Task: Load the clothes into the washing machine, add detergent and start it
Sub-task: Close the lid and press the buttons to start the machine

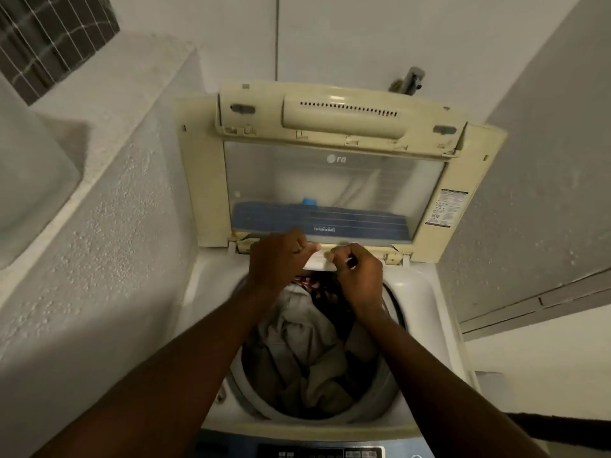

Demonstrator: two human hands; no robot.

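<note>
The left hand (pixel 277 259) and right hand (pixel 358 276) both pinch a small white packet (pixel 319 260), probably detergent, over the back of the drum. Clothes (pixel 304 352) already fill the washing machine (pixel 426 325), its lid (pixel 205 180) up. Judging by this, loading is done; detergent and starting remain.

Yellowed plastic lid (pixel 205 180), crumpled cloth clothes (pixel 307 352), rough plastered wall (pixel 109 206)
</note>
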